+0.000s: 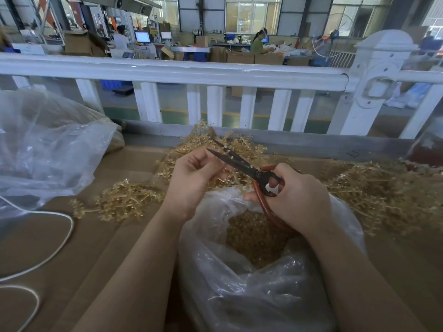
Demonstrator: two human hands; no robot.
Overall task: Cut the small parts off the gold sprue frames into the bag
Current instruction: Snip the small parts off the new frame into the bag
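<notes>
Left hand fingers curled, pinching gold sprue frame at open scissors blades. Right hand grips red handles. Clear bag below, cut parts inside. Sprue piles around; second bag, white cable left; white railing behind. No legible writing.

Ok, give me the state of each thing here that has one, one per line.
Red-handled black scissors: blades open, gripped by right hand.
Left hand: pinches a gold sprue piece at the blades.
Clear plastic bag: mouth open, holding gold parts.
White cable: lying slack.
</notes>
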